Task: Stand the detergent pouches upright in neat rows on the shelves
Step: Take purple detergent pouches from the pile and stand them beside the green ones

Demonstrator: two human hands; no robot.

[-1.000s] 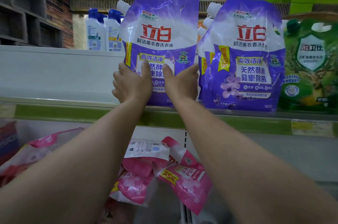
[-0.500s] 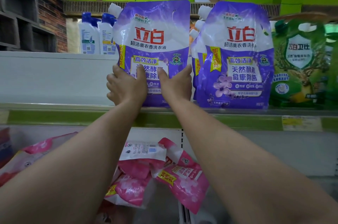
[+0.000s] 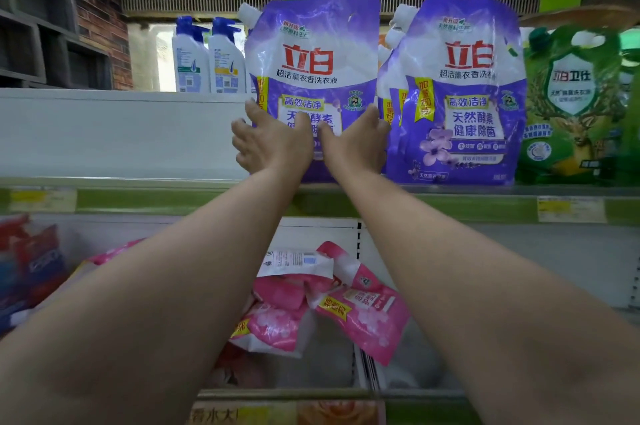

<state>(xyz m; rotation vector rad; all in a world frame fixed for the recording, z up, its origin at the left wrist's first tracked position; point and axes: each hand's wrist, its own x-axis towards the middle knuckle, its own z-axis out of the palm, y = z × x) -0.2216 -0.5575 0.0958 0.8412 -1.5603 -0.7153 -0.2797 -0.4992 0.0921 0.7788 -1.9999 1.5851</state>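
Both hands have loosened a little, fingers spreading on the pouch [image 3: 313, 78]. Left hand [image 3: 270, 144] and right hand [image 3: 356, 144] press flat, grips apart, steadying it upright on the shelf [image 3: 138, 201] beside its twin [image 3: 457, 95]. Next, probably: let go gently, check it stands

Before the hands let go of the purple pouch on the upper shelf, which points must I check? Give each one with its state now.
1. Held purple pouch upright: ok.
2. Left hand and right hand both on its lower part: ok.
3. Pouch base flat on upper shelf: cannot tell, hands cover it.
4. In line with neighbouring purple pouch: ok.
5. Pink pouches below standing: not ok, lying heaped.
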